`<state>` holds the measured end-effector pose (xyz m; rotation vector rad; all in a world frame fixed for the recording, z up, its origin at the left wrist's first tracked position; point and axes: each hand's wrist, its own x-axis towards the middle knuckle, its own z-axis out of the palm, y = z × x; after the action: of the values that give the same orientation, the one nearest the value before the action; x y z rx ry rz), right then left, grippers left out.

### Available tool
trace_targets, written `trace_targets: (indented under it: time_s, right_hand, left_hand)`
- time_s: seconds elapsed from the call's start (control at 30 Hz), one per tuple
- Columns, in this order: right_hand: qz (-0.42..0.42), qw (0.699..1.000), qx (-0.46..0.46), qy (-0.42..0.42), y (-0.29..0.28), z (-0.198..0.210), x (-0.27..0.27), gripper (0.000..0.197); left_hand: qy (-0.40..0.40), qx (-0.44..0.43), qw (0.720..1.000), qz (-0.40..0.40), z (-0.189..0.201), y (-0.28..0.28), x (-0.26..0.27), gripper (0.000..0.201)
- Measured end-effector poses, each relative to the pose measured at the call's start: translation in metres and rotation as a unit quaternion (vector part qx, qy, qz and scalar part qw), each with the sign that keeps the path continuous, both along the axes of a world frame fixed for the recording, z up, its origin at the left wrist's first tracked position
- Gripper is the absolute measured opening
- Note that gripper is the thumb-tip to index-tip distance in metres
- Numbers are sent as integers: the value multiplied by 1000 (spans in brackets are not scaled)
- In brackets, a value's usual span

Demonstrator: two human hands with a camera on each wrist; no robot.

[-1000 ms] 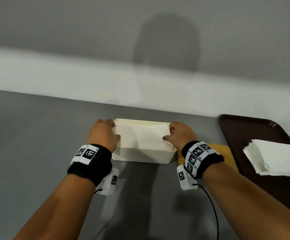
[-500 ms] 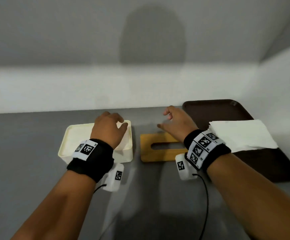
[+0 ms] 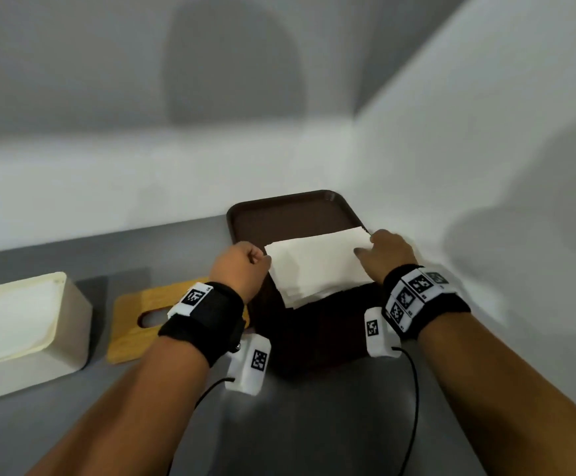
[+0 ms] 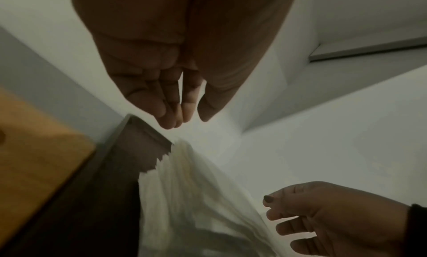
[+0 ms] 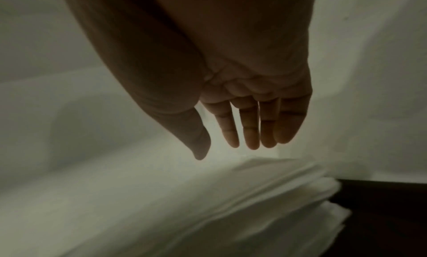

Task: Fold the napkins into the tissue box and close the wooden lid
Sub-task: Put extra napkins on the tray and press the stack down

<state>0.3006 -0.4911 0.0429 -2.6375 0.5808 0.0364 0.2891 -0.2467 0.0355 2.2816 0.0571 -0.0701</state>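
**Both hands at the napkin stack**

The napkins [image 3: 317, 266] lie stacked on the brown tray [image 3: 279, 214] at the right of the counter [image 3: 73, 424]. The left hand [image 3: 240, 266] hangs at the stack's left edge, its fingers [image 4: 161, 104] loosely curled and holding nothing. The right hand [image 3: 388, 252] is over the stack's right end, fingers [image 5: 251, 127] nearly straight, empty. The box [image 3: 70, 324] sits open at far left, well apart from the tray; the wooden lid [image 3: 132, 324] lies flat between them.
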Motion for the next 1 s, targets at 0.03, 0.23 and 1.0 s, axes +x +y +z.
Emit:
trace_targets:
  time_s: [0.03, 0.23, 1.0]
  right_hand:
    - [-3, 1000, -16, 12, -6, -3, 0, 47]
    - [23, 999, -18, 29, -24, -16, 5, 42]
    - [30, 818, 567, -92, -5, 37, -1, 24]
  left_hand:
    - [14, 10, 1000, 7, -4, -7, 2, 17]
    - [38, 60, 997, 18, -22, -37, 6, 27]
    - [-3, -162, 976, 143, -26, -23, 4, 42]
